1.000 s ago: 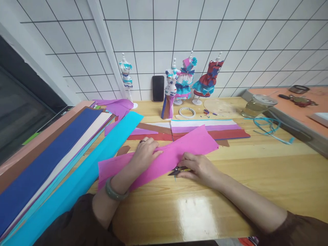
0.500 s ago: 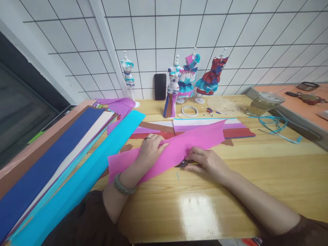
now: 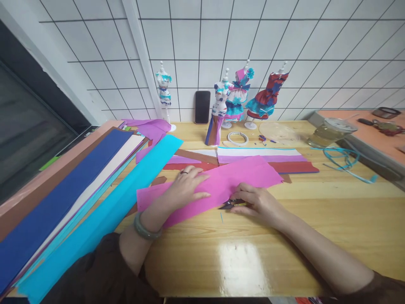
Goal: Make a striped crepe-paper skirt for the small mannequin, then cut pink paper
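Note:
My left hand (image 3: 187, 189) lies with its fingers spread on a long strip of pink crepe paper (image 3: 249, 169), pressing it to the table. The strip slants across other coloured strips, its right end towards the middle of the table. At its lower edge my right hand (image 3: 257, 202) is closed round small dark scissors (image 3: 228, 205) with a bit of yellow on them. Their tips point left beside the paper, and my fingers cover most of the handles. Just below lies a tiny blue scrap (image 3: 221, 217).
Left is a pile of long paper strips, topped by a bright blue one (image 3: 133, 192). White, purple and red strips (image 3: 268, 158) lie behind the pink one. Small dressed mannequins (image 3: 220, 99), a phone (image 3: 202, 107), a tape roll (image 3: 238, 138) and a cup (image 3: 330, 133) stand farther back.
The raised fold along the pink strip's far edge has opened out, and the strip lies flatter. My left fingers have spread over it. My right hand stays by the lower edge with the scissors.

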### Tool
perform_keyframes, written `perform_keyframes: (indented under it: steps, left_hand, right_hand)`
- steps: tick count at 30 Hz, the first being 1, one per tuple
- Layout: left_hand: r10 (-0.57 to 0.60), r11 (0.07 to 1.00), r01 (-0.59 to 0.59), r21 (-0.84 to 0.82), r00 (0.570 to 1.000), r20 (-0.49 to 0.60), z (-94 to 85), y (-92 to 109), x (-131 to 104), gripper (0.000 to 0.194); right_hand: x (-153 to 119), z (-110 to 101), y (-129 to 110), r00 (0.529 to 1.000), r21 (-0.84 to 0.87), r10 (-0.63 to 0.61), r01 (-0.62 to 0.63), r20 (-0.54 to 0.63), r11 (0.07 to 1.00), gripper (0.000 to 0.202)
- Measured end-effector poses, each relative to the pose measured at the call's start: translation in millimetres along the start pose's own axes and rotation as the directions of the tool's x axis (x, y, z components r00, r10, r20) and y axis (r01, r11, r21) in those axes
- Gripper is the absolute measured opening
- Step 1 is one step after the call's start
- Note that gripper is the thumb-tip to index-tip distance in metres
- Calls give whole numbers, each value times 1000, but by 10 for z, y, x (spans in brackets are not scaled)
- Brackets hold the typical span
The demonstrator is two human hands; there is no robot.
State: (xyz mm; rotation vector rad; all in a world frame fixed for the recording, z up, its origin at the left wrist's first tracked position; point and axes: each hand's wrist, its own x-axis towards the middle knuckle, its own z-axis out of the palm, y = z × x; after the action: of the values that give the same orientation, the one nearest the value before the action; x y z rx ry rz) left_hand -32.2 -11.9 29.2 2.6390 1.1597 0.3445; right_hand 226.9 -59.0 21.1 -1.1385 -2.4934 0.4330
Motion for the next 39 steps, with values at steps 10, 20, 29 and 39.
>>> perform_keyframes:
  steps: [10,20,29,39]
  left_hand:
    - [76,997,-71,-37,983,166,195,1,20,59]
    - [61,997,-53,-51,985,162,190,26,7,62]
    - [64,997,-59,-43,988,141,192,29,4,59]
    - [69,997,-63,-44,986,151,195,15,10,58]
  right_hand:
    - [31,57,-50,1000,-14,-23,24,10,1000,35]
    - [67,86,-70,999,-23,-47,48,16,999,35]
    - [49,119,-47,999,-11,-48,48,-13,999,35]
    - [34,146,-38,999,-5,-36,36,-36,999,33]
